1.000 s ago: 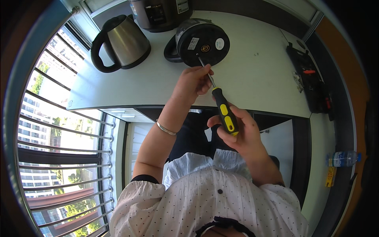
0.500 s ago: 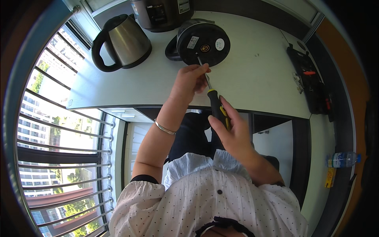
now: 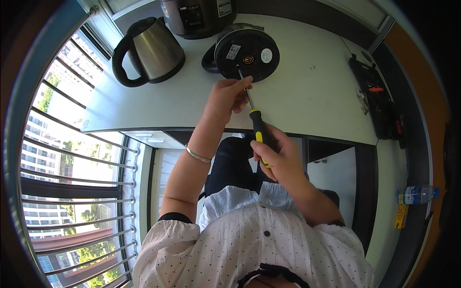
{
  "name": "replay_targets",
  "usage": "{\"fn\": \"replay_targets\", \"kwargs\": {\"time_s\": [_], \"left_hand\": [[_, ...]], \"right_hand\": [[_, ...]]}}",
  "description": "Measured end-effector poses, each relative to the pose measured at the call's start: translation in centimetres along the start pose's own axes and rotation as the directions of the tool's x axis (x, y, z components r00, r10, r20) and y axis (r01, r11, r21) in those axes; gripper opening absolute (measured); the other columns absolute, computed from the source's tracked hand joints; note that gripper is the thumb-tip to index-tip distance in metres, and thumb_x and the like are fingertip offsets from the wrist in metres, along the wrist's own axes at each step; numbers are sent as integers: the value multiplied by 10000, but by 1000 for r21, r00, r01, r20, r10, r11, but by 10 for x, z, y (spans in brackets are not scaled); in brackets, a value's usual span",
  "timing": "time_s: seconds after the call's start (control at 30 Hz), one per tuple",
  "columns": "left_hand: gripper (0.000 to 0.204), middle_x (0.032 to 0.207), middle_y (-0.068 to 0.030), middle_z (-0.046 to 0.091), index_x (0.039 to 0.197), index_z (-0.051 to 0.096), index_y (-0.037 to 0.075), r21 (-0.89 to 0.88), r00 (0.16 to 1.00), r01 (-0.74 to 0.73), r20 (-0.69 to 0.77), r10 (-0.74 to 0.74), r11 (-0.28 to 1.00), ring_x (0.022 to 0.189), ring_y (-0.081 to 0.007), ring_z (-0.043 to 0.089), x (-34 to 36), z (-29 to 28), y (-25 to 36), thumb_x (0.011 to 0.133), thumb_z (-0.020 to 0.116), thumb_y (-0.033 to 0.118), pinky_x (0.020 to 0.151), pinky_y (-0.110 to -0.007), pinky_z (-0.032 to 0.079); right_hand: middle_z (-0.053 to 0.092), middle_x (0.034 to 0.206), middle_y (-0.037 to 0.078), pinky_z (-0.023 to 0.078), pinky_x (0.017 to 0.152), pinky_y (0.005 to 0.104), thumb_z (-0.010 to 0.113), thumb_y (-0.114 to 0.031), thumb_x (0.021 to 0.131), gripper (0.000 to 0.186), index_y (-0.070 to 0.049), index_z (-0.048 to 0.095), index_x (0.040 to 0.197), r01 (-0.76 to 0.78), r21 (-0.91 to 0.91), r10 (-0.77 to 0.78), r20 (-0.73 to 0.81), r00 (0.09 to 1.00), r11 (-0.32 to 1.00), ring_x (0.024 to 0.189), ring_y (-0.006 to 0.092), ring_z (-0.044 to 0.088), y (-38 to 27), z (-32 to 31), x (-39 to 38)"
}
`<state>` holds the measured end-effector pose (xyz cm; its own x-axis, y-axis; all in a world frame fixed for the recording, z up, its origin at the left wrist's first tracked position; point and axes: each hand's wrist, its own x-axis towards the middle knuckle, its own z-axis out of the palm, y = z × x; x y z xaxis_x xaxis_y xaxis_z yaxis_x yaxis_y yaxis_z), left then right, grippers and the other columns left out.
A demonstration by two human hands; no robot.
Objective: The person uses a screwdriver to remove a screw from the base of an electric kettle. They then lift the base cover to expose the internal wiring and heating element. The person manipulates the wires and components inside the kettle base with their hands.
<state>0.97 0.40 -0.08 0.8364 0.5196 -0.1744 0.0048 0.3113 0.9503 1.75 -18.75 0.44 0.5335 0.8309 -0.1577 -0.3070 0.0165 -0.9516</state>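
Observation:
A kettle [image 3: 261,66] lies on its side with its round black base facing me and its handle to the left. Against the lower left part of that base rests the tip of a long screwdriver [image 3: 258,125], which has a black and yellow handle. My left hand [image 3: 226,98] pinches the metal shaft near the tip, just below the base. Around the handle, by the table's front edge, my right hand [image 3: 284,156] is closed. Whether the tip sits in a screw is too small to tell.
An upright steel kettle [image 3: 156,53] stands on the white table [image 3: 307,96] at the left. Behind it is a dark cooker [image 3: 199,19]. A black tool case [image 3: 372,91] lies open at the right, and a water bottle [image 3: 418,195] lies farther down that side.
The screwdriver's handle has turned, bringing its yellow strip round to the left. My right hand's fingers have curled further around it. My left hand has shifted slightly left.

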Motion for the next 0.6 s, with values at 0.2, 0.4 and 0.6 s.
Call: {"fn": "replay_targets", "kwargs": {"time_s": [0.2,0.4,0.6], "left_hand": [[278,526,-18,484,813,580,-13,-13,999,-19,27,20,1000,376,-84,402,3,-5,-2,870,587,259,346,-200,248],[265,592,-28,518,858,582,-21,-122,997,6,79,4,993,391,-83,412,5,-9,-3,903,525,233,358,-191,252],[275,594,-23,510,870,586,-23,-141,997,3,77,8,990,411,-83,417,2,-7,-2,905,523,243,373,-191,258]], "right_hand": [[542,737,66,367,368,205,595,-137,838,532,43,374,1287,176,-139,-180,-19,984,975,459,88,493,15,2,1],[561,724,76,341,341,190,524,-229,855,316,-16,485,1086,-155,432,45,255,966,889,414,90,454,-4,-5,3],[551,732,28,324,386,172,602,-181,828,342,-7,510,1108,-132,273,79,197,977,953,465,49,424,0,-11,6]]}}
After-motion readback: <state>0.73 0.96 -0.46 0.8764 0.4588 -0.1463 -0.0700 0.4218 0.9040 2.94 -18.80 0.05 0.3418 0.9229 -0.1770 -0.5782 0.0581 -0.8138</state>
